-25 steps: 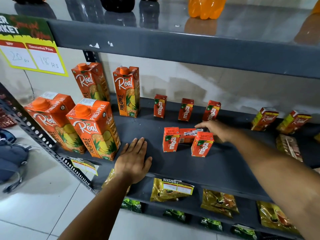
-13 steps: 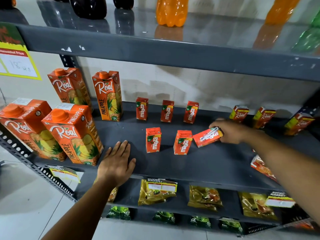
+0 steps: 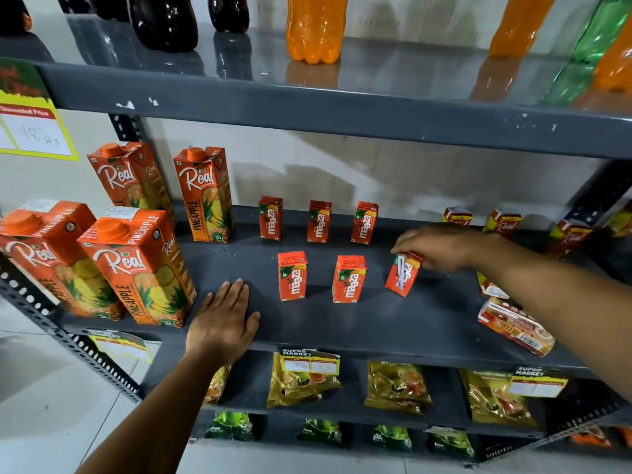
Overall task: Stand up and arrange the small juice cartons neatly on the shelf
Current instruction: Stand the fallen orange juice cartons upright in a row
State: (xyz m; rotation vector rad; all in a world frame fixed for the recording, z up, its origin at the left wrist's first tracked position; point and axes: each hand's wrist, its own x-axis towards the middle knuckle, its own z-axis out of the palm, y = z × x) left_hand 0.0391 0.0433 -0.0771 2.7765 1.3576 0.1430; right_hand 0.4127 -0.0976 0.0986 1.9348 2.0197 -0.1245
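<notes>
Small red Maaza cartons stand on the grey shelf (image 3: 376,323). Three stand in a back row: left (image 3: 270,218), middle (image 3: 319,221), right (image 3: 364,222). In front stand two more, left (image 3: 292,276) and middle (image 3: 349,279). My right hand (image 3: 441,246) grips the top of a third front carton (image 3: 402,277), which is tilted with its bottom on the shelf, in line with the front row. My left hand (image 3: 224,323) lies flat on the shelf's front edge, fingers spread, holding nothing.
Tall Real pineapple cartons (image 3: 140,265) stand at the left. Small Real cartons stand at the back right (image 3: 502,222), and one (image 3: 514,326) lies on its side at the front right. Soda bottles (image 3: 314,25) stand on the shelf above; snack packets (image 3: 302,378) lie below.
My right hand lifted a lying carton from behind the front row, carried it right, and now sets it nearly upright at the row's right end. The left hand stayed put.
</notes>
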